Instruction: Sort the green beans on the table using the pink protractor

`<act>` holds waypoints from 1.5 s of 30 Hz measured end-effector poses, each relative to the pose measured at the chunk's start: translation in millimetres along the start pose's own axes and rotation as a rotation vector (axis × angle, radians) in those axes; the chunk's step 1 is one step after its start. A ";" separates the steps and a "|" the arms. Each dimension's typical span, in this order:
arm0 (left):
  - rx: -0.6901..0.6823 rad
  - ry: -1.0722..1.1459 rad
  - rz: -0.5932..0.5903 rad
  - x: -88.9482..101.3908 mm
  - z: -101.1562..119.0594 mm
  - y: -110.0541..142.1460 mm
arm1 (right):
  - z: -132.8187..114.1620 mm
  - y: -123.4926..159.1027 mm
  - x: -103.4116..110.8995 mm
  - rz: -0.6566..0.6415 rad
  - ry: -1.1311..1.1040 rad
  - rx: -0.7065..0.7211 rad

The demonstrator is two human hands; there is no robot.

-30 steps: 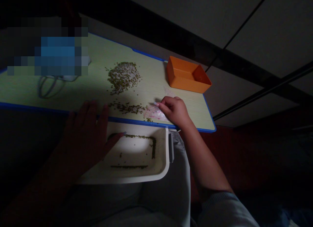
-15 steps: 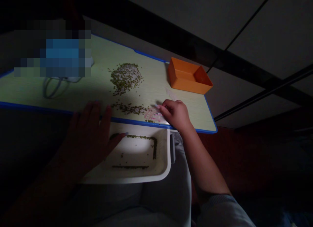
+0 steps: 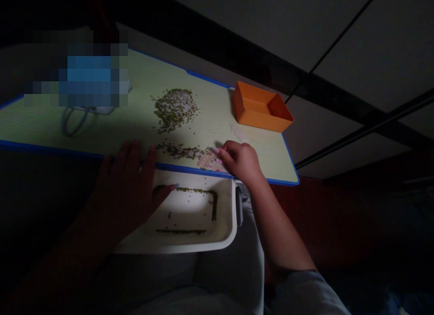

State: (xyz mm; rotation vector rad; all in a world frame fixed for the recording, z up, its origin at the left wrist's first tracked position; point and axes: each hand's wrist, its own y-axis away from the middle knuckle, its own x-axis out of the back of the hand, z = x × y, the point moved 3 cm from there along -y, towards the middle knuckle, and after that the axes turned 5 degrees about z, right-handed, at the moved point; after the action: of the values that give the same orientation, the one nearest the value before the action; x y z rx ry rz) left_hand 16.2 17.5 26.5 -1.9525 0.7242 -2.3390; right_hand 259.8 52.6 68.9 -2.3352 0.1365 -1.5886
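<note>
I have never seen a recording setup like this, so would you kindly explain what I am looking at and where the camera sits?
There is no machine here: a person works with two bare hands, seen by one head-worn camera looking forward and down. On the pale yellow-green table with a blue edge lie a heap of small green and whitish grains and, nearer the person, a loose strip of similar grains. An open orange rectangular box stands toward the right end. Below the near edge is a white rectangular basin with green grains inside. The left hand is spread, partly over the basin. The right hand is curled beside the strip; whether it holds anything is unclear.
</note>
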 end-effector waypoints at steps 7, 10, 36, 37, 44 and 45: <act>-0.022 0.013 0.005 0.8 0.5 -0.3 | -6.1 10.4 -0.7 0.076 0.079 -0.053; -0.026 0.007 0.008 0.7 1.0 -0.4 | -6.1 13.1 -1.8 0.132 0.006 -0.013; -0.110 -0.146 0.279 -25.9 -19.1 13.2 | 21.9 -92.6 -21.9 -0.304 -0.547 0.185; -0.117 -0.153 0.277 -25.6 -18.9 13.7 | 23.7 -92.2 -24.5 -0.311 -0.567 0.182; -0.058 -0.127 0.203 -18.4 -16.9 15.5 | 36.2 -85.8 -22.1 -0.289 -0.700 0.098; -0.047 -0.125 0.186 -17.2 -16.8 15.3 | 37.4 -86.2 -19.7 -0.274 -0.679 0.096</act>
State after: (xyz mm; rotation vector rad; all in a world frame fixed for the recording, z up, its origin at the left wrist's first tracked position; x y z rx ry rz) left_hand 0.1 14.6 3.2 -1.9354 0.9142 -2.0926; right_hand 278.5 146.7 65.4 -2.7497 -0.4151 -0.7857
